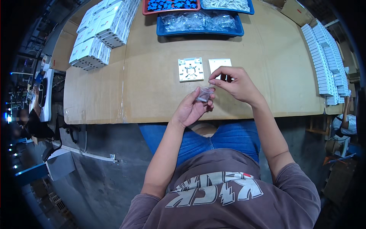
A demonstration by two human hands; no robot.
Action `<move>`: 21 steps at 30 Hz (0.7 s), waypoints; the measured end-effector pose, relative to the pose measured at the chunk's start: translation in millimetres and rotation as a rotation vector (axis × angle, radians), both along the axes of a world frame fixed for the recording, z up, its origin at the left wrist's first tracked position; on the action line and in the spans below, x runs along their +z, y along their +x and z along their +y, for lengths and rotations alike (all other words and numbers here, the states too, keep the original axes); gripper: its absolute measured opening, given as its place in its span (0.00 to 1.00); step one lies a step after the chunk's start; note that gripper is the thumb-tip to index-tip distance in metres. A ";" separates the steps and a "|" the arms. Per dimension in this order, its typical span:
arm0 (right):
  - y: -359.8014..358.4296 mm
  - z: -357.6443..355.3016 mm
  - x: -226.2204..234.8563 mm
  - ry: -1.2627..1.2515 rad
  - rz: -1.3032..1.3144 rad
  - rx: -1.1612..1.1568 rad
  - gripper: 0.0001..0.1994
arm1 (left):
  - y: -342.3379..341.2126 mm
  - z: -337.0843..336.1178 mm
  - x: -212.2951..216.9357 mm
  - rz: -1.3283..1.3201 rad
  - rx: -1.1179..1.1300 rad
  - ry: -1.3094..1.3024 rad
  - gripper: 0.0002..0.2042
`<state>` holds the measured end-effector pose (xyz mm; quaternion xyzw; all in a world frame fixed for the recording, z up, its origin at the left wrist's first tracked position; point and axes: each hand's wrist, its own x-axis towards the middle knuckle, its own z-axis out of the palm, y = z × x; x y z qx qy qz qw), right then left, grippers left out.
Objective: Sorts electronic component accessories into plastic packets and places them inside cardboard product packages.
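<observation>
My left hand point(192, 108) is closed around a small clear plastic bag point(204, 95), holding it just above the near part of the table. Something pale shows inside the bag, too small to name. Over the bag's upper edge, my right hand point(237, 84) makes a pinch with thumb and forefinger. A thin pale line runs from those fingertips down to the bag; whether it is the bag's edge or a separate piece I cannot tell. Just beyond my hands lies a square white plastic frame point(191, 70) with cut-outs. Beside it, a plain white square plate point(219, 64) is partly hidden by my right hand.
Cardboard covers the table point(152, 84). At the far side stand a blue tray point(162, 29) of clear bags, a red tray point(145, 8) of blue parts and another blue tray point(249, 9) of pale parts. White boxes point(91, 49) stack left; white pieces point(324, 61) stack right. People sit at both sides.
</observation>
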<state>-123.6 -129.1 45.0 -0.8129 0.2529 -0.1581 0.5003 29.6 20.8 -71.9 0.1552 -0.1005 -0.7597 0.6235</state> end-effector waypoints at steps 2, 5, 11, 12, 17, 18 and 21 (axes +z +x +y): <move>1.9 -0.9 0.0 -0.023 -0.017 0.066 0.05 | -1.2 -1.1 -0.6 -0.004 0.002 0.004 0.25; 4.2 -1.6 -5.0 -0.049 -0.041 0.193 0.06 | -0.5 -0.1 -3.6 -0.015 0.003 0.004 0.23; 9.3 -5.7 -12.2 0.023 -0.011 0.329 0.11 | 1.5 -2.6 -6.4 -0.013 0.008 -0.005 0.21; 9.8 -5.5 -16.0 -0.035 -0.042 0.326 0.12 | 1.5 -2.6 -6.1 -0.004 0.018 -0.008 0.20; 20.3 1.1 -9.0 -0.043 0.080 0.450 0.16 | 5.6 3.1 -18.6 -0.041 0.029 0.007 0.17; 22.9 2.2 -7.0 0.012 0.143 0.506 0.16 | 8.0 6.7 -21.2 -0.103 0.047 0.053 0.16; 17.0 -12.1 -9.2 -0.059 0.076 0.556 0.17 | -2.2 1.7 -11.5 -0.097 0.074 0.114 0.19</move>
